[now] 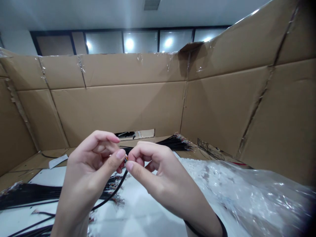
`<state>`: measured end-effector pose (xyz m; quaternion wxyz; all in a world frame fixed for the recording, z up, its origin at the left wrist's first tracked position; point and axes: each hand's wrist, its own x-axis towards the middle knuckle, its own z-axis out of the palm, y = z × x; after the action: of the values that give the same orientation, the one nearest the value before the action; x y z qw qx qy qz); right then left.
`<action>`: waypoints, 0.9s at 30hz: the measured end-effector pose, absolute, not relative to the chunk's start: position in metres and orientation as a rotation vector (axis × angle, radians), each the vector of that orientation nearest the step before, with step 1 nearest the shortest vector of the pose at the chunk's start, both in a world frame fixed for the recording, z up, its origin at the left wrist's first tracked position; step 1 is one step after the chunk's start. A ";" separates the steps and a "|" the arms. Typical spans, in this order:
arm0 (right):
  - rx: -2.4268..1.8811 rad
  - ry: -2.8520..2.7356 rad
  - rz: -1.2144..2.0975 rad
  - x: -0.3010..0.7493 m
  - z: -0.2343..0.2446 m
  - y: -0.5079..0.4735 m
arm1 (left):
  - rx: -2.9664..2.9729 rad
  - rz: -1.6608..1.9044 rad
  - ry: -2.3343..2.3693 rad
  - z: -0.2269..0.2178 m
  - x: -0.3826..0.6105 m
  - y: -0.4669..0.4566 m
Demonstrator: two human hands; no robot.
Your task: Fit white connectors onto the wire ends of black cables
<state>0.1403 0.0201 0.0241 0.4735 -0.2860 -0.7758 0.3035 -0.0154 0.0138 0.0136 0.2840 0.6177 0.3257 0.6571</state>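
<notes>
A black cable [110,197] curves up from the lower left to the fingertips of both hands, where small coloured wires show at its end. My right hand [158,164] pinches this end between thumb and index finger. Close against it, my left hand [93,164] has its thumb at the coloured wires, the other fingers curled behind. Whether the left fingertips grip a single wire is too small to tell. Beneath the left wrist lie bundles of black cables [32,194] with frayed coloured wire ends, on a white surface [148,217].
Cardboard walls [123,108] enclose the work area at the back and sides. Another black cable bundle [172,142] lies behind the right hand. Clear plastic sheeting [247,194] spreads over the right side. A white paper slip [58,161] is at the left, and a slot [145,133] opens in the back wall.
</notes>
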 end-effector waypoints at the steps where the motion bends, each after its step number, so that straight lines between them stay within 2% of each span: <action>1: -0.701 -1.901 0.749 0.140 0.024 0.020 | 1.656 1.752 0.870 0.014 -0.016 0.014; 7: -0.719 -1.930 0.756 0.140 0.023 0.023 | 1.685 1.664 0.918 0.017 -0.014 0.013; 18: -0.750 -1.860 0.627 0.143 0.025 0.022 | 1.536 1.782 0.831 0.014 -0.015 0.020; 27: -0.696 -1.770 0.692 0.132 0.022 0.024 | 1.458 1.858 0.810 0.014 -0.011 0.019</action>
<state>0.1324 0.0236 0.0219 0.5302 -0.2917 -0.7414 0.2901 -0.0111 0.0187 0.0138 0.3168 0.5537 0.3076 0.7060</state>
